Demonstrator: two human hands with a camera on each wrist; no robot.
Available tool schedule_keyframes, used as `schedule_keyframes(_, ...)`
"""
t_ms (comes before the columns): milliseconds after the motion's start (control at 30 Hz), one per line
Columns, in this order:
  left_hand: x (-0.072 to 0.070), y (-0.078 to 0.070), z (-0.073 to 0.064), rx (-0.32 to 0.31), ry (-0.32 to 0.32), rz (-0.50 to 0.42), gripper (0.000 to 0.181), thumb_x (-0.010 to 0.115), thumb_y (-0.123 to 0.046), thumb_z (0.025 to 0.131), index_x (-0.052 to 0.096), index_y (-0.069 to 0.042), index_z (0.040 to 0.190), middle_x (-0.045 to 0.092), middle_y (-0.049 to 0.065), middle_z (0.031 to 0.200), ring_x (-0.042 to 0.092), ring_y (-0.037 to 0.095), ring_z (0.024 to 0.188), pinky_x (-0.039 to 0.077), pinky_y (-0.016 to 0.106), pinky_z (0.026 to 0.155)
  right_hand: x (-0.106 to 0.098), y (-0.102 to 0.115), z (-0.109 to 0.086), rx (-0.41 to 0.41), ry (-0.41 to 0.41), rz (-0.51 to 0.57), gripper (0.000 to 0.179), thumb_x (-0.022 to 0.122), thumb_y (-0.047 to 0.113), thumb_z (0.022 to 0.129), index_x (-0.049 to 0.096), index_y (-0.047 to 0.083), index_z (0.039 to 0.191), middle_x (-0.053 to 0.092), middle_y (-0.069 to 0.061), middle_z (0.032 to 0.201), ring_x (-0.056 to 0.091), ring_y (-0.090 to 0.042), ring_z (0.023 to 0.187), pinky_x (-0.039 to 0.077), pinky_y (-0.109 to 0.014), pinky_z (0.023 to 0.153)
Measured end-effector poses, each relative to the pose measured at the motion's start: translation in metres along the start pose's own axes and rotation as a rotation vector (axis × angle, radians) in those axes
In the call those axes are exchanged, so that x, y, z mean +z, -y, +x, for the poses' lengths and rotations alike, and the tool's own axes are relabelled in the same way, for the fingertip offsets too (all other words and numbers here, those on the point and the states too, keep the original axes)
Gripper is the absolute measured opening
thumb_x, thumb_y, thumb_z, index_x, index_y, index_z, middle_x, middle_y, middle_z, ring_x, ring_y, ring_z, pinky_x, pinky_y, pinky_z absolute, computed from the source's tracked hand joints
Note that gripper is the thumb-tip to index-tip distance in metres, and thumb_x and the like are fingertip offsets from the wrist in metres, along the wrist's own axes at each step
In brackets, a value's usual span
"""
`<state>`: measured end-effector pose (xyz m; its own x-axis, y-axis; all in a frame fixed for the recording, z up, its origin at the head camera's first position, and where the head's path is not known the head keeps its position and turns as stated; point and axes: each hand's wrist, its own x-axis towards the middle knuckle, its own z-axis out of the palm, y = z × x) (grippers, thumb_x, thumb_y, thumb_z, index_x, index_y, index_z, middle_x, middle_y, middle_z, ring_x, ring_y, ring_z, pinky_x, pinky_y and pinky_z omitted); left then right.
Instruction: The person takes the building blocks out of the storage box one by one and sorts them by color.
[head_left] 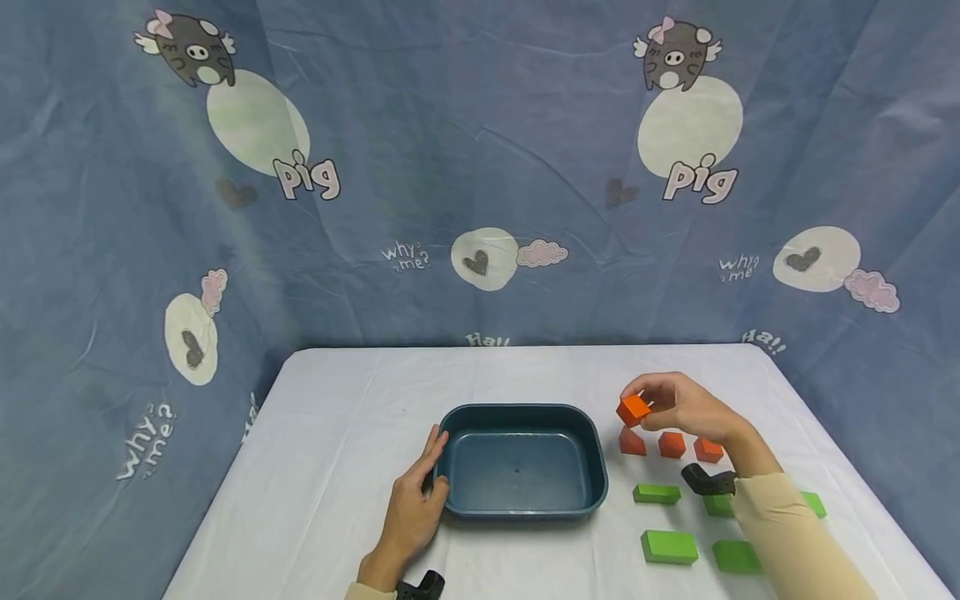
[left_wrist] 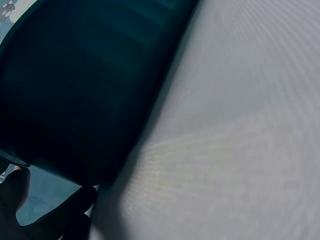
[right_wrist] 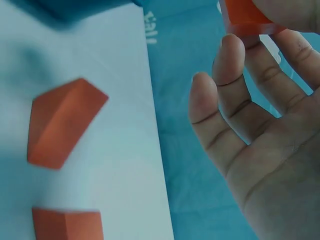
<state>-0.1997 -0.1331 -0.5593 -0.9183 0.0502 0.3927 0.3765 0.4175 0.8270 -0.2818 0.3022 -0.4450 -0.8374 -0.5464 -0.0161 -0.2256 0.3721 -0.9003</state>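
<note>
My right hand (head_left: pixel 678 404) pinches an orange block (head_left: pixel 633 409) between thumb and fingers, above the right part of the table. In the right wrist view the block (right_wrist: pixel 247 15) sits at the thumb, while the other fingers reach out loosely. Just below the hand are a red wedge-shaped block (head_left: pixel 632 442) and two more red blocks (head_left: pixel 672 444). At the table's middle stands a dark blue rectangular basin (head_left: pixel 517 511). My left hand (head_left: pixel 412 508) rests against its left side, fingers extended along the outer wall and thumb at the rim.
Several green blocks (head_left: pixel 670 547) lie in rows at the right front, partly hidden by my right forearm. A white cloth covers the table (head_left: pixel 337 450). Behind it hangs a blue printed curtain (head_left: pixel 375 292).
</note>
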Motion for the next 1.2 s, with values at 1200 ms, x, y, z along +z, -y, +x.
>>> schedule_keyframes(1200, 0.001, 0.002, 0.0, 0.016, 0.011, -0.021, 0.067, 0.059, 0.009, 0.084, 0.052, -0.007, 0.149, 0.041, 0.01, 0.159, 0.039, 0.019, 0.144, 0.025, 0.013, 0.113, -0.062, -0.027, -0.111, 0.176, -0.44, -0.192, 0.038, 0.074, 0.004, 0.089, 0.064, -0.002, 0.125, 0.074, 0.002, 0.105, 0.069, -0.01, 0.093, 0.053, -0.02, 0.078)
